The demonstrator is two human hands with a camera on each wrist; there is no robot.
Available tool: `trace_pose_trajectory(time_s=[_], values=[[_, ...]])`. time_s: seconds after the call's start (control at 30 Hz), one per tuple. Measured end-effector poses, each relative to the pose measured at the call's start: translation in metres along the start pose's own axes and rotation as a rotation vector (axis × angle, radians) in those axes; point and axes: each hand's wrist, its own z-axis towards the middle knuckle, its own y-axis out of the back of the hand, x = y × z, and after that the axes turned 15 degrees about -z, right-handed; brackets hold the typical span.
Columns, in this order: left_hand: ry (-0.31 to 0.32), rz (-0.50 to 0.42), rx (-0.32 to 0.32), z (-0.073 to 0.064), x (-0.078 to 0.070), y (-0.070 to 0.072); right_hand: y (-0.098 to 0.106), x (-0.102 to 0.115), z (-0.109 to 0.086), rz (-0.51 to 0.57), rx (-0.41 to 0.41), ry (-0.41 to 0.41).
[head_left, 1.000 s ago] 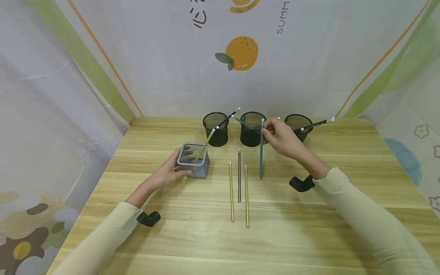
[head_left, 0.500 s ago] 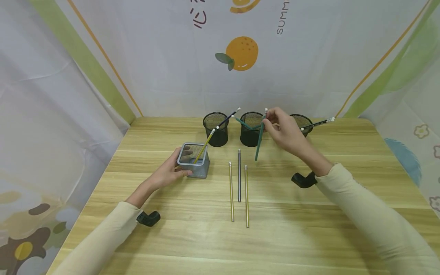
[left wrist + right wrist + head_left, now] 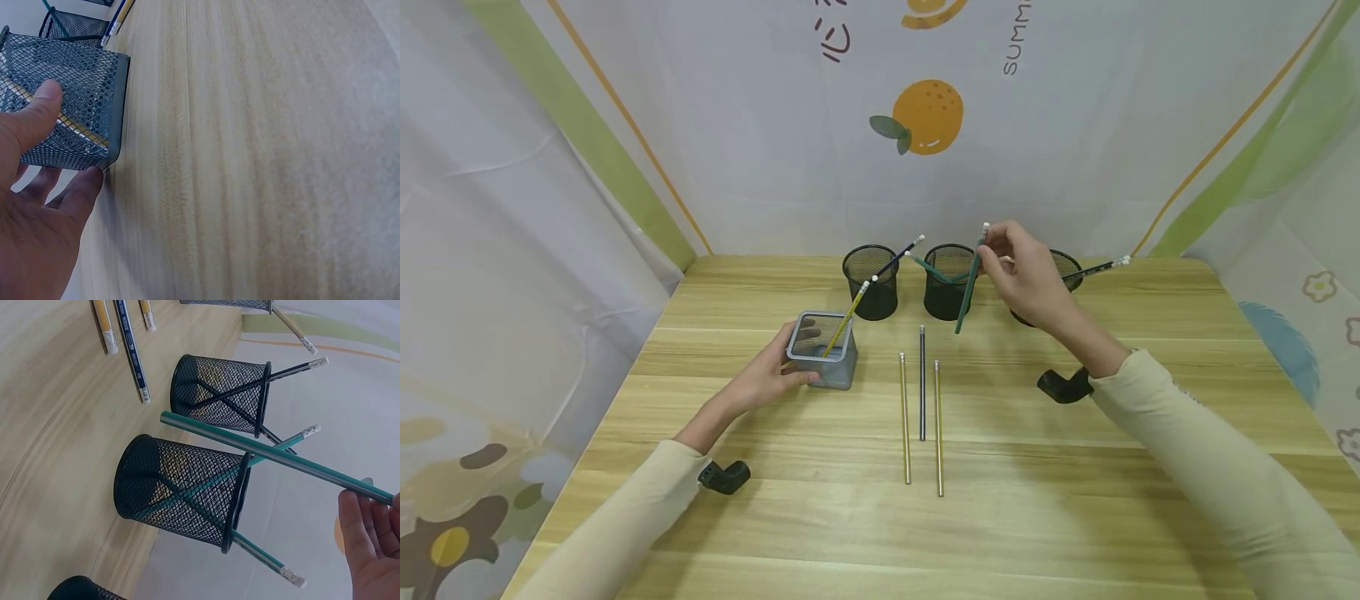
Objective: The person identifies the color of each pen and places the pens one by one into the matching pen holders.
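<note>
My left hand (image 3: 767,379) grips the square grey mesh pen holder (image 3: 827,371) on the table, thumb on one side and fingers round the other. One yellow pencil (image 3: 847,321) leans inside it. My right hand (image 3: 1030,279) pinches a green pencil (image 3: 970,287) near its eraser end. That pencil hangs tilted in the air, in front of the middle round black mesh cup (image 3: 181,487). Two green pencils stand in that cup, one of them a green pencil (image 3: 265,553) leaning low in the right wrist view. The held pencil's eraser is out of the right wrist view.
A left black cup (image 3: 872,300) holds dark pencils. The right black cup (image 3: 1067,265), partly behind my right hand, holds black pencils (image 3: 1097,268). On the table lie a yellow pencil (image 3: 905,425), a dark blue pencil (image 3: 922,387) and another yellow pencil (image 3: 939,433). A printed curtain (image 3: 775,167) hangs behind.
My right hand has raised the green pencil off the table area, moving it up and back toward the middle cup as it tilted. My left hand and the grey holder stayed still.
</note>
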Motion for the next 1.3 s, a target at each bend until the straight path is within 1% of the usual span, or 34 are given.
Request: trace_pose_trajectory(time_s=[0.3, 0.63, 0.73, 0.97, 1.1, 1.3], values=[[0.002, -0.004, 0.002, 0.0, 0.0, 0.0, 0.0, 0.0, 0.002, -0.012, -0.008, 0.009], [-0.005, 0.006, 0.003, 0.0, 0.0, 0.0, 0.002, 0.003, 0.007, 0.016, -0.002, -0.025], [-0.007, 0.004, 0.003, 0.0, 0.0, 0.0, 0.003, 0.004, 0.01, 0.022, -0.007, -0.024], [-0.008, 0.0, 0.006, 0.0, 0.0, 0.0, 0.007, 0.004, 0.021, -0.011, -0.036, 0.004], [-0.009, 0.0, 0.006, 0.0, 0.001, 0.0, 0.01, 0.007, 0.028, 0.006, -0.049, 0.024], [-0.009, 0.006, 0.006, 0.0, 0.0, 0.001, 0.015, 0.011, 0.036, 0.033, -0.068, 0.025]])
